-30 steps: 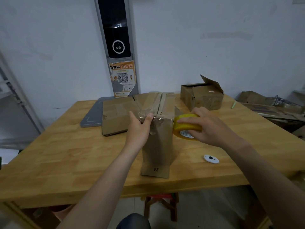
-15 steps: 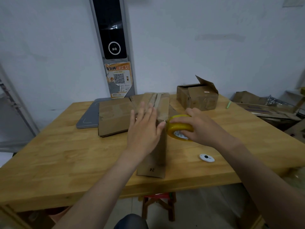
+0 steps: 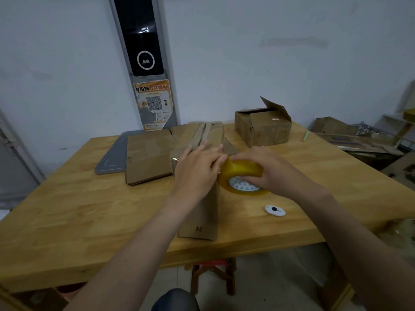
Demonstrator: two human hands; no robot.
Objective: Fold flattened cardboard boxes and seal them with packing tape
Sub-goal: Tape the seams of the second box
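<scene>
While the head view looks down along both forearms, we see the tall brown cardboard box [image 3: 202, 221] standing on the pale wooden worktop [image 3: 78, 209], close to its near edge and straight ahead of us, where both arms reach it easily. Our left hand [image 3: 197, 171] lies flat over the box's upper near edge, fingers straight and together, gripping nothing. We judge that it presses tape down onto the cardboard and steadies the box against the pull. Our right hand [image 3: 271, 173] curls round the roll of yellow packing tape [image 3: 241, 173], fingers over its rim, holding it against the box's right side and touching the left fingertips. Held that close, the roll probably leaves little slack, which would keep a strip taut. Whether any strip is drawn out we cannot tell.

A stack of flattened brown cardboard sheets [image 3: 149, 158] waits just left of the box, partly over a flat grey slab [image 3: 110, 158], presumably the supply for later folds. A small open brown carton [image 3: 262, 131] sits farther back on the right. A small white oval gadget [image 3: 275, 210] lies near the right forearm, within easy reach.
</scene>
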